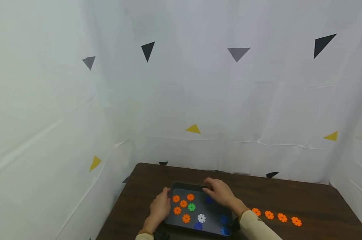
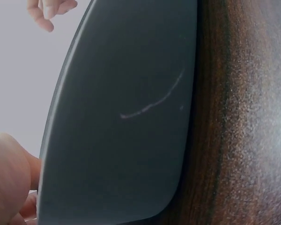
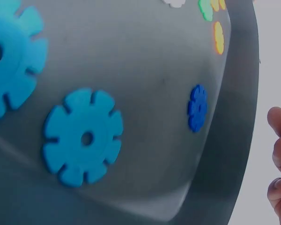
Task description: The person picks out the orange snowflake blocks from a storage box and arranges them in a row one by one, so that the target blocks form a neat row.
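Observation:
A dark grey rectangular tray (image 1: 213,211) lies on the table with several flat notched plastic discs in it. Orange discs (image 1: 186,218) cluster around a green disc (image 1: 192,207) on its left side. Nearer its front are a white disc (image 1: 201,218) and a blue disc (image 1: 198,226); more blue discs (image 3: 85,138) lie along the right. My left hand (image 1: 161,206) grips the tray's left rim, its thumb side showing beside the wall in the left wrist view. Over the far right rim hovers my right hand (image 1: 221,192), fingers loosely bent, nothing visible between them.
Right of the tray, several orange discs (image 1: 282,217) form a row on the dark wooden table (image 1: 277,193). White sheeting (image 1: 181,100) with black, grey and yellow triangles hangs behind the table and along both sides.

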The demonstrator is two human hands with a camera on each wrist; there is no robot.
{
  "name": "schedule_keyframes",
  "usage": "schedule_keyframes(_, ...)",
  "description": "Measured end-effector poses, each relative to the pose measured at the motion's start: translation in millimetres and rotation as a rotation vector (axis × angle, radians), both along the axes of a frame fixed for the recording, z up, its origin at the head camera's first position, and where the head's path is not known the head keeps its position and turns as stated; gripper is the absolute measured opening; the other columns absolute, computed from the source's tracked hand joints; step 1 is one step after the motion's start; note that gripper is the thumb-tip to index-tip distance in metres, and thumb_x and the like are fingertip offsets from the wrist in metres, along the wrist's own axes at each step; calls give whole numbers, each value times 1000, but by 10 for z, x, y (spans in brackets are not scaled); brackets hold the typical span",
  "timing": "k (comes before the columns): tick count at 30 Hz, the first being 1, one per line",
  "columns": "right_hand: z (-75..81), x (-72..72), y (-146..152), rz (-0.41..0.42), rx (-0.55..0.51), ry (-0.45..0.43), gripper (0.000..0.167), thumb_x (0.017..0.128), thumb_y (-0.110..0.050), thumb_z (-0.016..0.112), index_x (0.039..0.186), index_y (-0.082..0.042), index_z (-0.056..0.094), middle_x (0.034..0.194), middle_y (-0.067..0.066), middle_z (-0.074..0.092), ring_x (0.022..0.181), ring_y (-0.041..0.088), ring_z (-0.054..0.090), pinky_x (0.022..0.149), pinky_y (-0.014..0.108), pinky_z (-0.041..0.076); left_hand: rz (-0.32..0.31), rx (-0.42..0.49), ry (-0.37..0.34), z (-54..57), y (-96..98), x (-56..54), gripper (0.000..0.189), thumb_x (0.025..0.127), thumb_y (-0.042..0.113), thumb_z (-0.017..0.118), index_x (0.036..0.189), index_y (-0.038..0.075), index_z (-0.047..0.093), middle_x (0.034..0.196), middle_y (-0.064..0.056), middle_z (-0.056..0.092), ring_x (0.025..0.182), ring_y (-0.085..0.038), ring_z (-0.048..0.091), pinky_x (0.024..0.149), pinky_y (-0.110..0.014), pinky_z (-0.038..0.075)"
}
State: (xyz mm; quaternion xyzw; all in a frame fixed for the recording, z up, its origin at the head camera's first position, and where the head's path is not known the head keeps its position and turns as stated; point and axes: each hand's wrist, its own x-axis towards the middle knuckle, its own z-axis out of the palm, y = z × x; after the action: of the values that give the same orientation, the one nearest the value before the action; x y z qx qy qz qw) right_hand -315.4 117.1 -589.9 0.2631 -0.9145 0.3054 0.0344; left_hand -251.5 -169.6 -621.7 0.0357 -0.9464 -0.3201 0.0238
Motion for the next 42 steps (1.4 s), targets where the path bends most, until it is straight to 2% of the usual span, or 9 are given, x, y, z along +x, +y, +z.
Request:
schedule_keyframes(6,-25,-52,-83,70,57,1,22,101,-26,74,120,-13,73,91,-9,68,78,6,59,67,31,50,-7,20,-9,-12,21,-5,39,102,7,68,139,8,60,115,-15,74,77,-25,69,59,-44,49)
schedule_keyframes(10,-53,-117,-212,117,92,19,22,101,-26,75,119,-14,72,92,-8,67,80,7,59,69,33,51,-1,21,8,-5,-48,-21,40,102,8,67,141,9,59,115,-15,74,72,-22,66,55,-40,46)
schedule_keyframes(16,-127,-126,-422,207,105,-18,24,102,-29,73,121,-14,72,90,-10,65,80,5,56,68,30,49,44,15,-22,-28,-164,48,42,102,7,67,142,9,58,107,-10,74,64,-18,59,53,-39,42)
schedule_keyframes(22,-130,-108,-542,245,132,-1,21,100,-24,75,119,-15,72,88,-10,63,78,4,53,68,29,48,28,6,18,-21,-187,100,41,101,8,69,140,8,59,113,-13,75,72,-20,66,55,-39,46)
schedule_keyframes(30,-133,-138,-642,279,173,17,23,102,-25,74,122,-15,71,94,-7,65,78,4,54,69,29,50,34,9,24,37,-162,65,40,102,10,69,141,9,59,119,-15,74,78,-24,69,58,-43,49)
schedule_keyframes(36,-175,-58,-621,278,192,15,19,101,-26,74,118,-17,74,98,-6,68,80,5,57,69,30,52,18,1,19,39,-92,102,39,102,9,69,141,8,59,124,-18,73,86,-30,73,63,-47,53)
schedule_keyframes(42,-185,-3,-617,279,207,22,20,100,-29,76,117,-17,74,104,-2,72,85,10,62,73,34,55,23,-3,32,39,-37,149,40,103,11,68,141,9,59,123,-16,74,88,-29,73,65,-47,54)
